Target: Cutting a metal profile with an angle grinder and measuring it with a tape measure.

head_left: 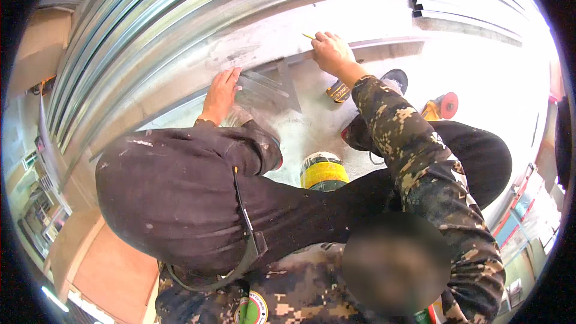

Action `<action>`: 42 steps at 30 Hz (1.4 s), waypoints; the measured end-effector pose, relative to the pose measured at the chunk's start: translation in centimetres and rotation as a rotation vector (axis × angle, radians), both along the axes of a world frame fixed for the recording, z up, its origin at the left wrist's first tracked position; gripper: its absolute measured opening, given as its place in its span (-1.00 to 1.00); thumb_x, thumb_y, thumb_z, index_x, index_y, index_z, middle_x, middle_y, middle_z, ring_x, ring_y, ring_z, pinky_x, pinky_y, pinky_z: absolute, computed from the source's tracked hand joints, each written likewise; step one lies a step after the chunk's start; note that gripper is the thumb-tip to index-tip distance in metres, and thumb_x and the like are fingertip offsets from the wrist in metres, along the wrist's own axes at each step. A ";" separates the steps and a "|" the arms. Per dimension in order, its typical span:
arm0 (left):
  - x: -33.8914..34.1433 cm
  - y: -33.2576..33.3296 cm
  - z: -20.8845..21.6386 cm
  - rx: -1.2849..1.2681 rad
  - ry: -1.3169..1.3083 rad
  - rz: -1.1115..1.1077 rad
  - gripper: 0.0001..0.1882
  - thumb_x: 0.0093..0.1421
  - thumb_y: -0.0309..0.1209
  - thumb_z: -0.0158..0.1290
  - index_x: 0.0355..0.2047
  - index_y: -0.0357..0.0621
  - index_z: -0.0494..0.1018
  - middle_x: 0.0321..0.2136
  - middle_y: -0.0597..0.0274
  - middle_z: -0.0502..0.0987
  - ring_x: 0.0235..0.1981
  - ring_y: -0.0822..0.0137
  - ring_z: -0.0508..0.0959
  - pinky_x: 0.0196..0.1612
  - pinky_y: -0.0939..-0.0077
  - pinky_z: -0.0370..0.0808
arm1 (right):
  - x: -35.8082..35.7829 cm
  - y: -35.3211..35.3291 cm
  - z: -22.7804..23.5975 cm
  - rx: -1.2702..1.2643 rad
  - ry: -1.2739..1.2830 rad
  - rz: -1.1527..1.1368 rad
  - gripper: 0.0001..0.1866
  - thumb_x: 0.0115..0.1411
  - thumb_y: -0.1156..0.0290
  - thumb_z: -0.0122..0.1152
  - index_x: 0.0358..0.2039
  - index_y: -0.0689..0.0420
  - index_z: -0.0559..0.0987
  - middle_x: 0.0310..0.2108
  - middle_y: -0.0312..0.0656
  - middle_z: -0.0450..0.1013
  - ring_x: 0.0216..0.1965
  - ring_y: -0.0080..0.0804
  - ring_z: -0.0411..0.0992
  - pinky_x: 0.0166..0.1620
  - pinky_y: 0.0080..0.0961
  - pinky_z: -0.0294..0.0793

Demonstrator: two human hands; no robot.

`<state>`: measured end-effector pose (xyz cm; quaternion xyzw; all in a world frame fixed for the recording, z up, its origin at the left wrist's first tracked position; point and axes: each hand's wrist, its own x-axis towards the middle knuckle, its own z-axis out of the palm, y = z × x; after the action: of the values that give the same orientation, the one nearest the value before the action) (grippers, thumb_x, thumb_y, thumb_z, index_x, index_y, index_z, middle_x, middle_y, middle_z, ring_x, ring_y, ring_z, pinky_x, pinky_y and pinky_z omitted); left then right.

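Note:
A long grey metal profile [384, 44] runs crosswise on the floor in front of my feet. My left hand [221, 95] rests at its left part, fingers stretched out and nearly together. Farther right, my right hand [333, 54] is closed around a thin yellow pencil [308, 36], whose end points left over the pale floor. Between the hands, a flat metal square [289, 86] lies against the profile with one arm reaching toward me. Just below my right wrist sits a yellow-and-black block-shaped tool part [338, 91], its exact kind unclear.
An angle grinder [441, 108] with a red disc lies right of my right foot, near a dark round disc [396, 78]. A yellow-banded bucket [324, 171] stands between my legs. Long metal profiles [114, 48] line the left and far side; shorter black-ended ones [444, 15] lie far right.

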<state>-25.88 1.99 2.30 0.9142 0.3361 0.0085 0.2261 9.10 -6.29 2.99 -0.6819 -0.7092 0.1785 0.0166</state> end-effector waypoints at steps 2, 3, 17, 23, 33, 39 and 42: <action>0.2 0.7 0.2 -0.018 -0.011 0.001 -0.39 0.16 -0.50 0.17 0.25 -0.09 0.33 0.09 0.01 0.46 0.09 -0.08 0.44 0.15 0.13 0.42 | -0.5 0.9 -0.5 -0.030 0.056 -0.113 -0.79 0.07 0.52 0.21 -0.24 0.15 0.58 -0.12 -0.12 0.47 0.01 -0.16 0.46 0.10 -0.22 0.41; 0.4 0.8 0.4 -0.039 -0.024 0.012 -0.43 0.19 -0.52 0.14 0.24 -0.08 0.35 0.07 0.02 0.48 0.07 -0.09 0.45 0.14 0.13 0.42 | -0.7 0.8 -0.6 -0.063 0.108 -0.217 -0.76 0.07 0.52 0.21 -0.19 0.17 0.56 -0.11 -0.11 0.46 0.03 -0.14 0.44 0.12 -0.18 0.39; 4.3 1.2 -0.2 -0.098 -0.048 0.332 -0.76 0.32 -0.26 0.08 -0.16 -0.07 0.64 -0.20 0.02 0.65 -0.16 -0.07 0.63 -0.10 0.15 0.55 | -1.2 -5.9 0.1 0.122 0.204 -0.402 -0.21 0.09 0.47 0.30 0.33 0.25 0.22 0.31 0.14 0.17 0.36 0.11 0.15 0.38 -0.25 0.19; 4.3 1.1 -1.2 -0.062 -0.089 0.323 -0.77 0.32 -0.27 0.08 -0.15 -0.05 0.65 -0.20 0.04 0.65 -0.16 -0.05 0.63 -0.10 0.16 0.54 | 0.3 -5.5 1.6 0.048 0.280 -0.348 -0.36 0.16 0.47 0.25 0.26 0.28 0.31 0.22 0.18 0.27 0.21 0.15 0.32 0.24 -0.18 0.38; 2.7 1.2 -2.5 -0.027 -0.134 0.290 -0.79 0.31 -0.33 0.09 -0.15 -0.05 0.65 -0.18 0.04 0.65 -0.15 -0.05 0.63 -0.09 0.19 0.55 | -4.6 -5.6 0.9 0.118 0.421 -0.375 -0.66 0.31 0.39 0.05 0.07 0.15 0.51 -0.22 0.18 0.56 -0.14 0.17 0.53 -0.06 -0.02 0.50; 3.9 1.0 -1.8 -0.017 -0.158 0.306 -0.79 0.30 -0.33 0.10 -0.16 -0.07 0.65 -0.20 0.02 0.65 -0.17 -0.07 0.63 -0.10 0.17 0.55 | -7.3 -5.1 2.0 0.035 0.535 -0.515 -0.67 0.33 0.40 -0.02 0.09 0.14 0.45 -0.29 0.25 0.56 -0.19 0.25 0.53 -0.08 0.07 0.48; 4.0 1.2 -1.3 -0.016 -0.089 0.315 -0.79 0.30 -0.33 0.10 -0.17 -0.09 0.65 -0.22 0.01 0.65 -0.17 -0.07 0.63 -0.11 0.17 0.55 | -7.8 -4.4 1.3 0.035 0.540 -0.528 -0.69 0.30 0.40 0.01 0.03 0.14 0.48 -0.31 0.23 0.56 -0.20 0.24 0.54 -0.10 0.07 0.49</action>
<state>-21.92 3.19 1.03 0.8470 0.4651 0.0816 0.2440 1.31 -10.69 4.30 -0.7692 -0.4822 0.3292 0.2598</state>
